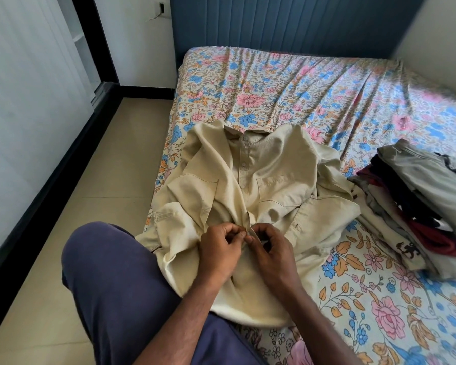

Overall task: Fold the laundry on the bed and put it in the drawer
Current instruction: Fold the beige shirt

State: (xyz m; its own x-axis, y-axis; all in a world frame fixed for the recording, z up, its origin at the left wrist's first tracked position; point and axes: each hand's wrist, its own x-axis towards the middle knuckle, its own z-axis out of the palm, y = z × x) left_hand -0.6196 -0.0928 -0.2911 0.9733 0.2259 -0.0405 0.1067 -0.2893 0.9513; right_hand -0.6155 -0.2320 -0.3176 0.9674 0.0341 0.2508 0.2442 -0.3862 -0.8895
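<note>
while both hands pinch its lower button strip, the cream shirt lies rumpled, collar up, partly buttoned

A cream button-up shirt is spread front-up and rumpled on the floral-sheeted bed, collar toward the headboard. A stack of folded clothes is set just beside it.

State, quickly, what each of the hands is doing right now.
Left hand: pinches the cream shirt at its front placket.
Right hand: pinches the same placket.
</note>
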